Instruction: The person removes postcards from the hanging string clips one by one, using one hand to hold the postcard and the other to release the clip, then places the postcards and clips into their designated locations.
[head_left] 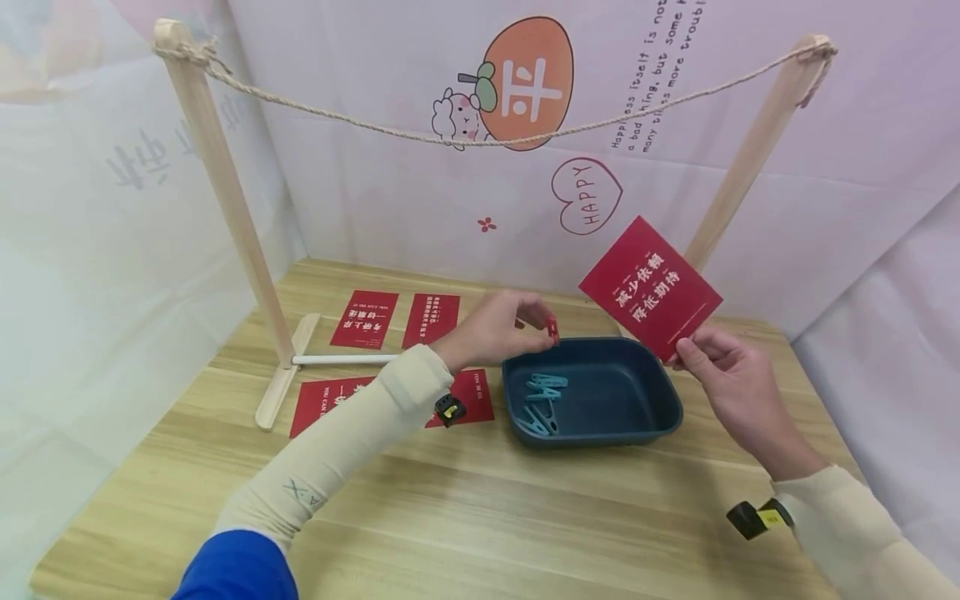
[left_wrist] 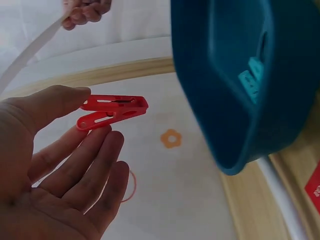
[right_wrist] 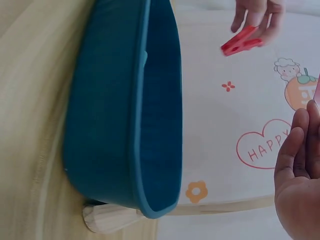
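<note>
My left hand (head_left: 504,325) pinches a red clothespin (left_wrist: 114,108) between thumb and fingers, above the left rear rim of a dark blue basin (head_left: 600,433). In the left wrist view the clothespin's handles lie at the thumb and fingertips, its nose pointing away from the palm. Off to the basin's right, my right hand (head_left: 731,383) holds a red square card (head_left: 651,287) by its lower corner, tilted like a diamond, white characters facing me. Several light blue clothespins (head_left: 546,400) lie in the basin's left part.
A twine rope (head_left: 420,136) sags between two wooden posts, left (head_left: 225,192) and right (head_left: 757,158). Red cards (head_left: 364,319) lie on the wooden table (head_left: 480,508) at left, some partly behind the left forearm. A white rod (head_left: 345,359) runs from the left post's foot.
</note>
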